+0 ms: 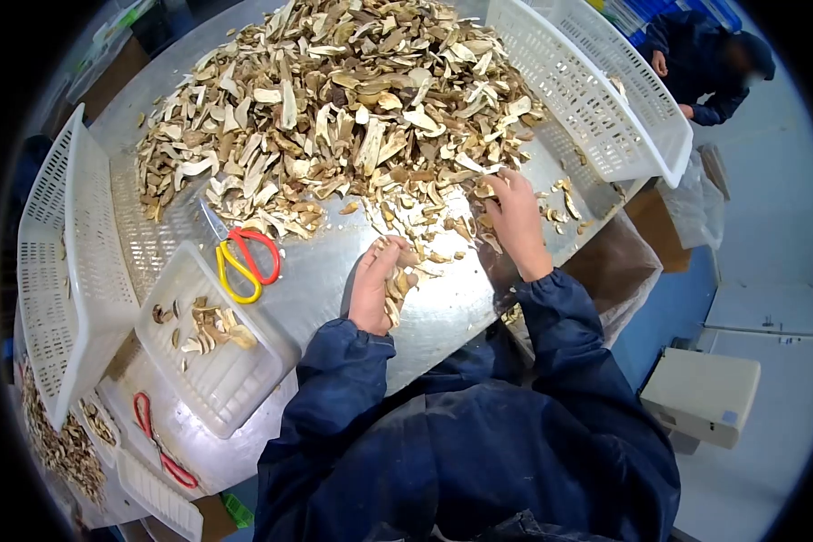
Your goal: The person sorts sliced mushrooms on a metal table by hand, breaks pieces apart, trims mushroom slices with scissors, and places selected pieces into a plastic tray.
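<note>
A large heap of dried mushroom slices (334, 99) covers the far part of the metal table (321, 271). My left hand (375, 285) is low over the near edge of the heap, its fingers curled around several mushroom slices (395, 294) that show at the palm. To its right, my right hand (517, 221) reaches into the loose slices at the heap's right edge. Its thumb and fingers are bent close together by a pale slice (470, 163); whether they grip it is hard to make out. Smaller slices and crumbs (425, 221) lie between the two hands.
Red-and-yellow scissors (248, 262) lie left of my hands, beside a white tray (285, 348) with some slices. Red-handled scissors (158, 443) are nearer. White perforated baskets (77, 271) (596, 117) stand on both sides. A lined cardboard box (619, 271) is at right. Another person (709, 68) works at upper right.
</note>
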`<state>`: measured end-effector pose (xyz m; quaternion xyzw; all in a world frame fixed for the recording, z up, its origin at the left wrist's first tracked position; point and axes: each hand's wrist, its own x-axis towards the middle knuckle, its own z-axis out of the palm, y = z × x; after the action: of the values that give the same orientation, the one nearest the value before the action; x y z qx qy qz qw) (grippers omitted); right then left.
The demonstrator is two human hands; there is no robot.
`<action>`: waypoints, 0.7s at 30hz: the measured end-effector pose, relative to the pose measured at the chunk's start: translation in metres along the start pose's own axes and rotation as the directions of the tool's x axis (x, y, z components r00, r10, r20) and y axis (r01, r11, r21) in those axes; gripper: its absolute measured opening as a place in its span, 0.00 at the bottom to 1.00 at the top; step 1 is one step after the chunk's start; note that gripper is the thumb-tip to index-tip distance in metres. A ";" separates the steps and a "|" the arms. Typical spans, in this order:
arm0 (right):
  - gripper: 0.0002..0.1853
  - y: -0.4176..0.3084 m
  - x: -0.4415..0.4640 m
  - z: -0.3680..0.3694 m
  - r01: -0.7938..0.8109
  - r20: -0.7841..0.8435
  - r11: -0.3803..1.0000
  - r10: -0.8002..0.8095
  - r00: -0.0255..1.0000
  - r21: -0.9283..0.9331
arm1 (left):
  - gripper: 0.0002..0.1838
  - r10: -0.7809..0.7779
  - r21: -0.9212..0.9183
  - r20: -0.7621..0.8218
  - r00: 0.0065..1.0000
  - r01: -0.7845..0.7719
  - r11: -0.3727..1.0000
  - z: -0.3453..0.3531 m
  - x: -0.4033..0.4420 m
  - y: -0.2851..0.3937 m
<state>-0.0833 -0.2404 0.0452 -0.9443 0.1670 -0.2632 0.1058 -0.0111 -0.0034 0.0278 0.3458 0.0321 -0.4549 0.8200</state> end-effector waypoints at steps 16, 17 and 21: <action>0.24 -0.036 -0.024 -0.003 -0.485 0.638 -0.623 0.031 0.769 0.614 | 0.18 0.889 0.952 -0.265 0.375 0.248 0.179 -0.119 -0.166 0.137; 0.23 -0.033 -0.027 0.004 -0.494 0.630 -0.645 -0.024 0.776 0.584 | 0.22 0.915 0.923 -0.121 0.385 0.382 -0.038 -0.123 -0.168 0.134; 0.22 -0.049 -0.037 0.001 -0.546 0.725 -0.733 -0.107 0.681 0.405 | 0.32 0.806 0.982 0.065 0.589 0.108 -0.158 -0.072 -0.138 0.112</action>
<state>-0.1005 -0.1815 0.0414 -0.1949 0.1376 -0.0100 0.9711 0.0135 0.1786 0.0844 0.9221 -0.1357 0.0930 0.3501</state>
